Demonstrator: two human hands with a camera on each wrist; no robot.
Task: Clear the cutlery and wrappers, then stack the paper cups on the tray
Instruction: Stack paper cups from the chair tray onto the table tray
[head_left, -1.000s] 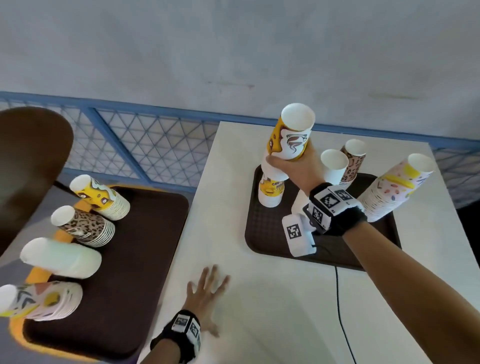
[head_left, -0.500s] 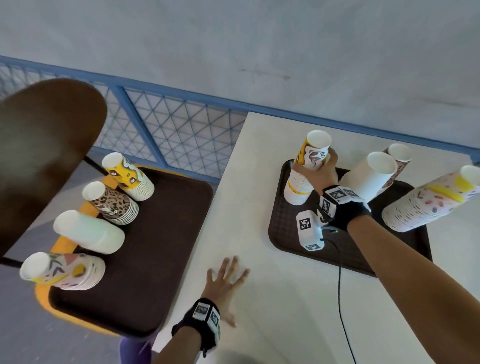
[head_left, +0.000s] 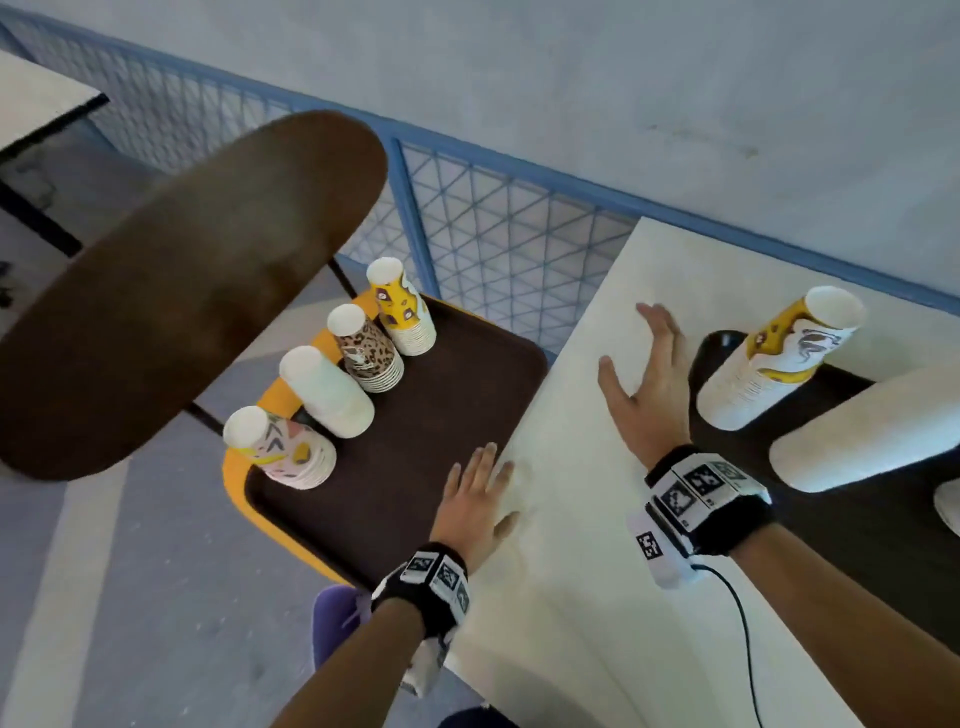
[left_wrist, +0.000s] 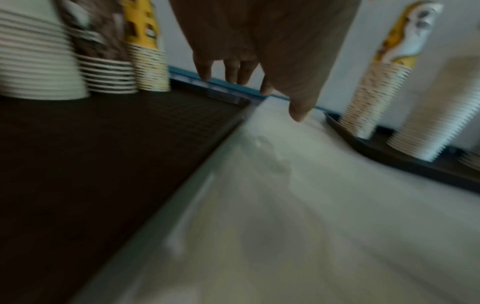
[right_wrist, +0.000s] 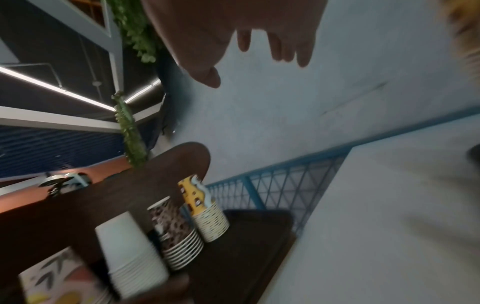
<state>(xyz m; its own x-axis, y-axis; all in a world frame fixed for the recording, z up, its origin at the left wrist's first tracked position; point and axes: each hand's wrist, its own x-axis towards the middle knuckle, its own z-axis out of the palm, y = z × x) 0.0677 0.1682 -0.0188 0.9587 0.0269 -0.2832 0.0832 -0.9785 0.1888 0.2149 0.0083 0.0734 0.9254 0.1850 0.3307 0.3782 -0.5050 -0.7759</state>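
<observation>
Two dark brown trays hold upside-down stacks of paper cups. The left tray (head_left: 415, 431) on a chair carries a yellow stack (head_left: 400, 309), a leopard-print stack (head_left: 366, 356), a white stack (head_left: 324, 392) and a pastel stack (head_left: 283, 449). The right tray (head_left: 857, 525) on the white table (head_left: 571, 571) carries a tall yellow-and-white stack (head_left: 779, 358) and a tall white stack (head_left: 872, 431). My left hand (head_left: 475, 501) lies flat and empty at the table's left edge. My right hand (head_left: 644, 379) hovers open and empty above the table, just left of the yellow-and-white stack.
A brown chair back (head_left: 182, 291) rises left of the left tray. A blue mesh railing (head_left: 493, 228) runs behind both trays before a grey wall. A black cable (head_left: 743, 634) trails from my right wrist over the table. Another cup stack (head_left: 948, 506) shows at the right border.
My right hand let go of the yellow-and-white stack and drew back to the left over the table, now open. The view swung left. My left hand stays flat on the table edge.
</observation>
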